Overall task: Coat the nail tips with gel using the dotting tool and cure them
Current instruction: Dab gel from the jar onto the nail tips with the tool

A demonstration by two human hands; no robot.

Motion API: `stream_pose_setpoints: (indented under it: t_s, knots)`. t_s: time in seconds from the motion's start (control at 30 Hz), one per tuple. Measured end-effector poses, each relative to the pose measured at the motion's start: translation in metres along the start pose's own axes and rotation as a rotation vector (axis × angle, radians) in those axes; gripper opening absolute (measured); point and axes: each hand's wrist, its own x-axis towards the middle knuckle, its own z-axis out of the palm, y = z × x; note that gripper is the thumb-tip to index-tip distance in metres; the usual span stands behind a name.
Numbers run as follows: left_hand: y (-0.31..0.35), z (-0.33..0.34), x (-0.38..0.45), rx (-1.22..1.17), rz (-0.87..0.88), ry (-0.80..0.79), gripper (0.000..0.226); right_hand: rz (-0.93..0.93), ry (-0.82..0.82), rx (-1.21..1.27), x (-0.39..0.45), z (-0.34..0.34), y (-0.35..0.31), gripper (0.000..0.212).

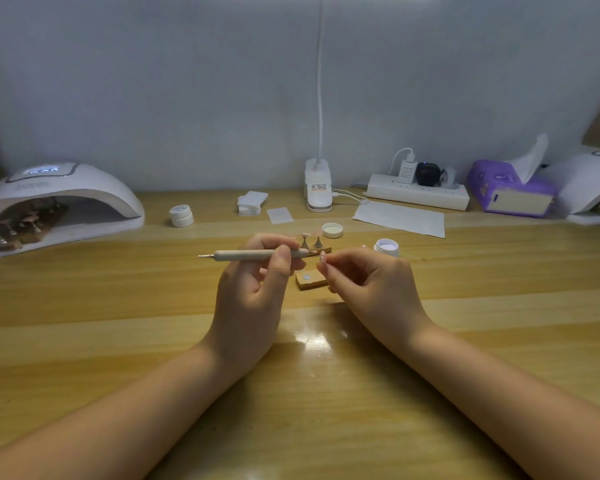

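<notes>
**Nail bench: what we count**

We log two bare hands over one pale wooden table (118, 306). Our left hand (253, 285) pinches one beige pen-shaped dotting tool (253, 255) between thumb and curled fingers; the tool lies level, its metal point toward 9 o'clock. Our right hand (371, 282) pinches one small pale nail tip (323, 257) at its fingertips, just at the 3 o'clock end of the tool.

Between the hands we see one wooden stand strip (309, 279) with a round white pad; behind it, toward 12 o'clock, two metal nail holders (310, 242). One open white gel jar (387, 246) sits at 2 o'clock, its loose white lid (332, 230) nearby; one closed white jar (181, 215) stands at 11 o'clock.

Two white domed curing lamps: one (59, 202) at 10 o'clock with more holders inside, one (589, 188) at 2 o'clock. One purple tissue box (510, 192), one white power strip (416, 195), one clip-on white desk lamp (317, 188).
</notes>
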Motion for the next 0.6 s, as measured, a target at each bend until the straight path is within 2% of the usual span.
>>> stream_pose_setpoints:
  t_s: [0.27, 0.4, 0.6]
  knots:
    - [-0.001, -0.004, 0.008, -0.225, -0.332, -0.018, 0.028, 0.011, -0.024, 0.021, 0.001, 0.001, 0.001, 0.010]
    - [-0.002, -0.004, 0.009, -0.300, -0.397, -0.023, 0.028, 0.010, -0.049, -0.020, 0.002, 0.001, 0.002, 0.008]
    - [-0.005, -0.005, 0.012, -0.426, -0.481, 0.003, 0.034, 0.109, -0.103, -0.150, 0.006, 0.005, 0.005, 0.007]
